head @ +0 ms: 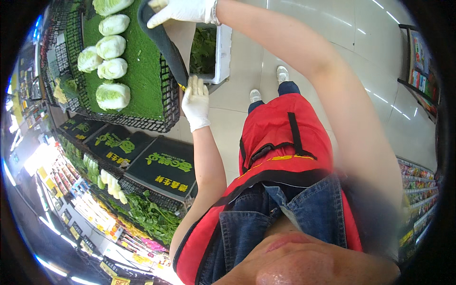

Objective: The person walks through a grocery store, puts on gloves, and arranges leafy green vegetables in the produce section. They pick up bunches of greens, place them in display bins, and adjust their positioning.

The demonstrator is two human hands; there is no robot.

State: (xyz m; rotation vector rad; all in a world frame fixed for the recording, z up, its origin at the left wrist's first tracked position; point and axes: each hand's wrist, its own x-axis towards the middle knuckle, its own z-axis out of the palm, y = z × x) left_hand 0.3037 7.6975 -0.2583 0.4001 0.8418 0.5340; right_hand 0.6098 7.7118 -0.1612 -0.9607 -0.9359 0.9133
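A long dark fabric strip with a bit of yellow at its near end runs along the side of a vegetable display. My right hand, in a white glove, grips its far end between thumb and fingers near the picture's top edge. Also gloved in white, my left hand rests its extended fingers against the strip's near end, without visibly closing on it. Beside the strip, several Chinese cabbages lie on a green artificial-turf mat bordered by a black lattice edging.
A white foam box with leafy greens stands on the tiled floor beside the display. Dark printed panels and a shelf of leafy vegetables lie to my left. Racks of packaged goods stand to my right.
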